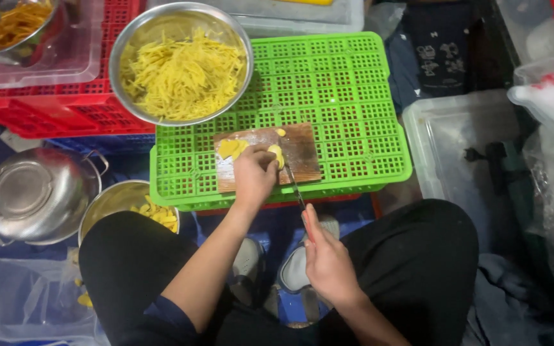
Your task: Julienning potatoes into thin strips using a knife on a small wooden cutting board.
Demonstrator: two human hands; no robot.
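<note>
1. A wooden cutting board lay on an upturned green plastic crate, near the crate's front edge; it serves as the landmark here.
2. The left hand rested on the board's front left part, fingers curled down and pressing a pale yellow piece of peeled root against the wood.
3. A small heap of yellow slices sat on the board just left of that hand's fingertips, and one stray bit lay at the board's far edge.
4. The right hand was below the board, closed around the handle of a knife, index finger stretched along it; the blade reached up onto the board, touching the held piece.
5. Beyond the board, to its upper left, a steel bowl full of fine yellow shreds overlapped the crate's corner.
6. Left of the board, at floor level, a second steel bowl held yellow chunks, with an upturned steel pot beside it.
7. A red crate stood far left of the board, carrying a clear tub with another bowl of orange-yellow strips.
8. Right of the board stood a clear plastic bin; past it, white plastic bags with red marks.
9. A dark cloth with white printed shapes lay beyond the board's upper right.
</note>
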